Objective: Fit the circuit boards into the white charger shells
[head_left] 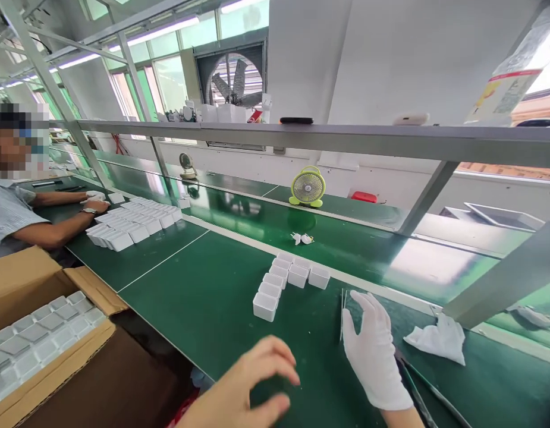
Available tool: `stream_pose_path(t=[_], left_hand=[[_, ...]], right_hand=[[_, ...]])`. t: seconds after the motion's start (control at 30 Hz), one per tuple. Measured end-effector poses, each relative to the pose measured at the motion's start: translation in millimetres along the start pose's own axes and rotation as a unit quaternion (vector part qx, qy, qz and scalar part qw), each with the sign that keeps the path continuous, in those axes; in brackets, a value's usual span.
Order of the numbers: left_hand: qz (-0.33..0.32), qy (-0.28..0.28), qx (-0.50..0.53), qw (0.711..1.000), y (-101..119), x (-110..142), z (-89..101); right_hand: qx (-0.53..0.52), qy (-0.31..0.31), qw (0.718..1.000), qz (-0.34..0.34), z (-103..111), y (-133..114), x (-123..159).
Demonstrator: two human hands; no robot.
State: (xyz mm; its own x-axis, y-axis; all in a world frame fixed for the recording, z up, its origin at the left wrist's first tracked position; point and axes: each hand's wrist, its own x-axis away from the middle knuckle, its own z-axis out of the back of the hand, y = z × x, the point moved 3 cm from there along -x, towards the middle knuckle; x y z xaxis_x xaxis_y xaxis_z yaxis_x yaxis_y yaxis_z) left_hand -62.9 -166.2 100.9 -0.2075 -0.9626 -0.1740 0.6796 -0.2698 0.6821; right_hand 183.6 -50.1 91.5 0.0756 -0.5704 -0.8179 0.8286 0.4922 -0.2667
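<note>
My left hand, bare, hovers over the near edge of the green table with its fingers curved and apart, holding nothing. My right hand, in a white glove, is at the right with thumb and fingers spread. Just left of its thumb lies a pair of thin metal tweezers; whether the thumb touches them I cannot tell. Beneath the gloved wrist is a dark-handled tool, partly hidden. Ahead of my hands stand several small white boxes in an L-shaped group.
A crumpled white cloth lies at the right. An open carton of white boxes stands at lower left. A co-worker sits at the left beside many white boxes. A green fan stands beyond; a shelf spans above.
</note>
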Motion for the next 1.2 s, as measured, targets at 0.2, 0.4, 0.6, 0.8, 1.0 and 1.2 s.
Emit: stream_pose_path(t=[0.2,0.4,0.6,0.8,1.0,1.2], left_hand=[[0.007,0.149,-0.184,0.972,-57.9,-52.2,11.5],[-0.142,0.090,-0.230,0.959,-42.5,-59.1,3.2],[-0.239,0.010,-0.191,0.952,-0.1,-113.0,-41.4],[-0.247,0.003,-0.123,0.961,-3.9,-148.3,-75.1],[-0.146,-0.076,-0.042,0.985,-29.6,-142.2,-73.2],[-0.125,-0.156,0.005,0.980,-25.4,-146.3,-71.0]], right_hand=[[-0.008,-0.015,1.000,-0.011,0.0,-0.2,-1.2],[-0.012,-0.032,0.999,-0.033,0.2,-2.1,-3.2],[0.010,-0.057,0.997,-0.053,-0.1,-2.8,-8.1],[0.047,-0.041,0.995,-0.072,-2.6,11.2,-9.8],[0.076,-0.056,0.993,-0.067,-8.3,14.7,-8.2],[0.053,-0.082,0.991,-0.092,-13.8,24.1,-2.4]])
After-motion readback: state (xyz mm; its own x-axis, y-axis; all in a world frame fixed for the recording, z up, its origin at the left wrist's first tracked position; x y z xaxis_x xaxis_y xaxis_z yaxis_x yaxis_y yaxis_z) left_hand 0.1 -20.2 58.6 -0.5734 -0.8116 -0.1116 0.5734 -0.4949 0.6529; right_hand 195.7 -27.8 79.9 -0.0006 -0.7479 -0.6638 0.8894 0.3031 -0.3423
